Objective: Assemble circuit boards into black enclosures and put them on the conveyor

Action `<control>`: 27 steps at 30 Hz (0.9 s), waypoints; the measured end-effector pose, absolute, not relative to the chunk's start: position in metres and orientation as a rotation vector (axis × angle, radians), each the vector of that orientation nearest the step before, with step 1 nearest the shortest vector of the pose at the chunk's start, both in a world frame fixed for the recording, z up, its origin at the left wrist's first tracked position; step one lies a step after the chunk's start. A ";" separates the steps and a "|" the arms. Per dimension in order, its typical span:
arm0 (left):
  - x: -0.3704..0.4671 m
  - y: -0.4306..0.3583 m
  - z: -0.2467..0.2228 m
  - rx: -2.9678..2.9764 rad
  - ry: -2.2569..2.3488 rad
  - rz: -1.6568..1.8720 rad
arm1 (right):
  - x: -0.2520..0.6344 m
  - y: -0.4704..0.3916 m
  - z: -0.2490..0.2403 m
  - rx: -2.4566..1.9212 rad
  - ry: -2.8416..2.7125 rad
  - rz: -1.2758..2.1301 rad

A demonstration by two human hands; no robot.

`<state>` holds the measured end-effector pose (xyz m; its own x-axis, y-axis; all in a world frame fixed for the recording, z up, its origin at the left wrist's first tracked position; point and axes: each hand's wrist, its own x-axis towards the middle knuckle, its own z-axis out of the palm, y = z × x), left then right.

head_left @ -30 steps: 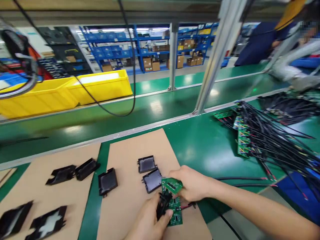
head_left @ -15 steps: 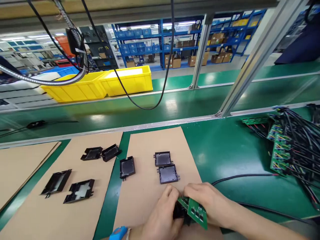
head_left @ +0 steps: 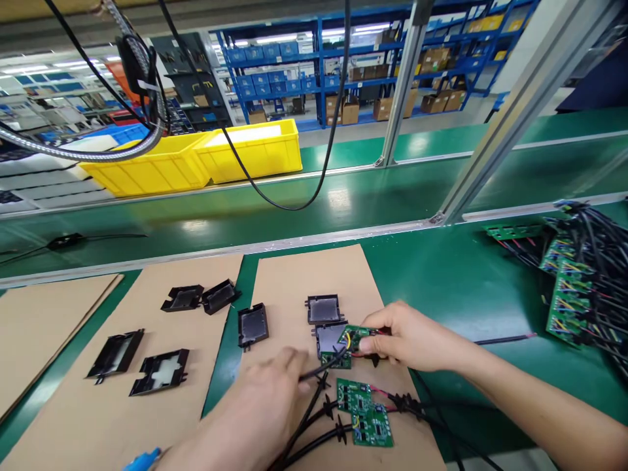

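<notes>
My right hand (head_left: pixel 392 337) pinches a green circuit board (head_left: pixel 357 337) with yellow and red wires, above a black housing (head_left: pixel 333 339) on the cardboard. To its left, my left hand (head_left: pixel 277 379) is closed round a black cable (head_left: pixel 318 369) that runs to the boards. Two more green boards (head_left: pixel 371 425) lie on the cardboard below, with black cables on both sides. One black housing (head_left: pixel 323 309) sits just behind the held board; another (head_left: pixel 253 324) rests at the cardboard's left edge.
More black housings (head_left: pixel 159 373) lie on the left cardboard (head_left: pixel 171 418). Wired boards (head_left: pixel 566 301) are heaped at the right. Yellow bins (head_left: pixel 250 154) stand beyond the rail, a black cable (head_left: pixel 294 208) hangs ahead, and a metal post (head_left: pixel 485 147) rises at the right.
My right hand has moved up towards the housings with a board, and my left hand has shifted left onto a cable. Boards and cables now show on the cardboard between my arms.
</notes>
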<state>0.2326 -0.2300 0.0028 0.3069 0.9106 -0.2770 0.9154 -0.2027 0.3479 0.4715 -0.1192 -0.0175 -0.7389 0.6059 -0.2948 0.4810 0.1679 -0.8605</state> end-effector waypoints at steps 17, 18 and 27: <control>0.253 -0.173 -0.026 1.859 1.723 0.582 | 0.413 -0.127 -0.025 -1.053 -2.592 0.485; 0.252 -0.171 -0.026 1.815 1.684 0.588 | 0.413 -0.131 -0.023 -0.934 -2.708 0.287; 0.224 -0.172 -0.022 1.902 1.435 0.408 | 0.442 -0.095 -0.033 -0.515 -2.962 0.540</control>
